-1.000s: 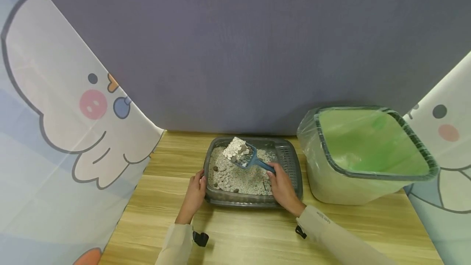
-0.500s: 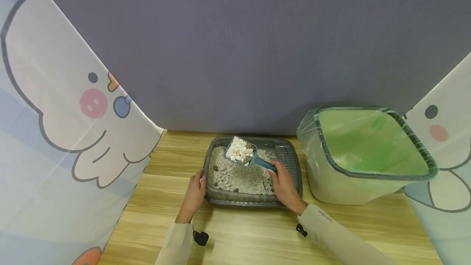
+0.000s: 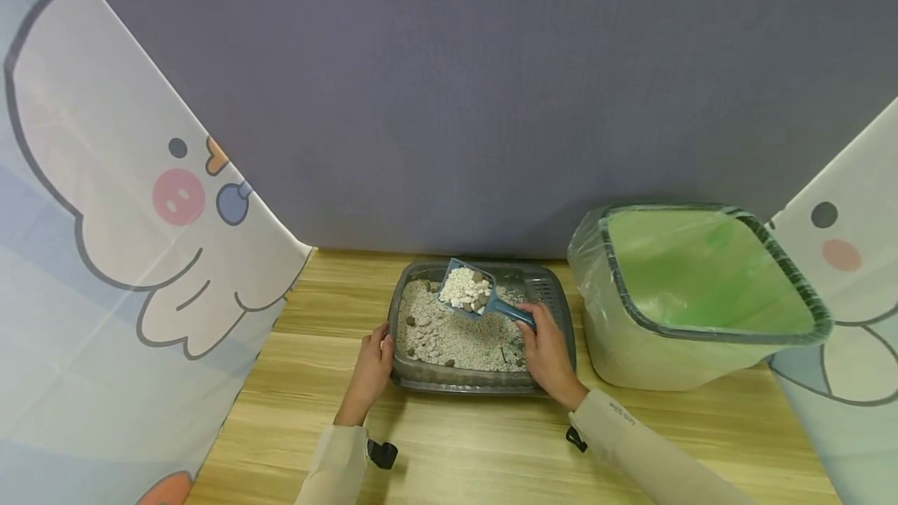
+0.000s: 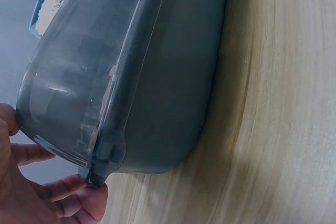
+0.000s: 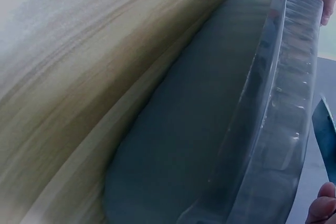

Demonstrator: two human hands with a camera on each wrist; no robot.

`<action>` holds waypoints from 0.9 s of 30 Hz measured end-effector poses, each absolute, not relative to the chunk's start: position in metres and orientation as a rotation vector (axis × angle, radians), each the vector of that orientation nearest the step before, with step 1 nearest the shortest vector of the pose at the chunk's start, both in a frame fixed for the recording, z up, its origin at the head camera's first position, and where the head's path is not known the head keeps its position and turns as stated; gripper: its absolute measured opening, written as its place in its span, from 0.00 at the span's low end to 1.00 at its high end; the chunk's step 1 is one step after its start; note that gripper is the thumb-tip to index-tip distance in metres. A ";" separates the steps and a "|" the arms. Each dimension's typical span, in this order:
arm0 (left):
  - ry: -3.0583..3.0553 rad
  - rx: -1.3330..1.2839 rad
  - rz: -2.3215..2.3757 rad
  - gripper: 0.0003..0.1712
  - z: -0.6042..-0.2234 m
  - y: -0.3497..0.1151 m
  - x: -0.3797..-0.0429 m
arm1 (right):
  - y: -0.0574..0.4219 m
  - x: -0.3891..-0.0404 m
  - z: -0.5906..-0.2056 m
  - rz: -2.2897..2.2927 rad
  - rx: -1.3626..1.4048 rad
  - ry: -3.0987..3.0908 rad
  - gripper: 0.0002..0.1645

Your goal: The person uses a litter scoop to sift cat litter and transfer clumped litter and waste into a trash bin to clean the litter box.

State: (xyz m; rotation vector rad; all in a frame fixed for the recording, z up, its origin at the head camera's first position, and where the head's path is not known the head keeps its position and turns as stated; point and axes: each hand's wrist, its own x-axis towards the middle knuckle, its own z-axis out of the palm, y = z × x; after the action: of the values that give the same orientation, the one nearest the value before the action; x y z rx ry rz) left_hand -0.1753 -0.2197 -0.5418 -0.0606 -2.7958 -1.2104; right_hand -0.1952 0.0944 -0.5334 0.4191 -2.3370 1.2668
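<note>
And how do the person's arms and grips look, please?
The left sleeve and right sleeve are long and cream-coloured. The right one bears dark lettering near its end, too small to read. A small black piece juts out at each wrist. The left grip and right grip wear no gloves.

Head view: right hand (image 3: 549, 349) hides end of scoop handle (image 3: 513, 312); scoop (image 3: 493, 301) covers some litter (image 3: 456, 341); right sleeve (image 3: 648, 443) lettering (image 3: 621, 413) unreadably small, sleeve cropped at bottom. Left wrist: scoop cut by top edge. Right wrist: right hand mostly out of frame, table (image 5: 79, 77) blurred.
</note>
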 end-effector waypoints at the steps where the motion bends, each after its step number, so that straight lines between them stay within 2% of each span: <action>1: -2.796 -0.057 -1.207 0.26 -0.542 -0.220 -0.175 | 0.095 -0.195 -0.533 1.273 0.416 -2.332 0.15; 12: -2.786 -0.056 -1.213 0.27 -0.542 -0.220 -0.175 | 0.096 -0.191 -0.535 1.290 0.386 -2.249 0.16; 27: -2.805 -0.044 -1.221 0.27 -0.541 -0.220 -0.175 | 0.094 -0.193 -0.535 1.257 0.450 -2.247 0.12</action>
State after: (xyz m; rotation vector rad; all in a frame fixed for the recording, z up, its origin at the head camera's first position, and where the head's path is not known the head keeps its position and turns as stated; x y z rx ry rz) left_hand -0.1749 -0.2196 -0.5407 -0.0444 -2.8054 -1.2208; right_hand -0.1926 0.0941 -0.5348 0.4504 -2.2470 1.2570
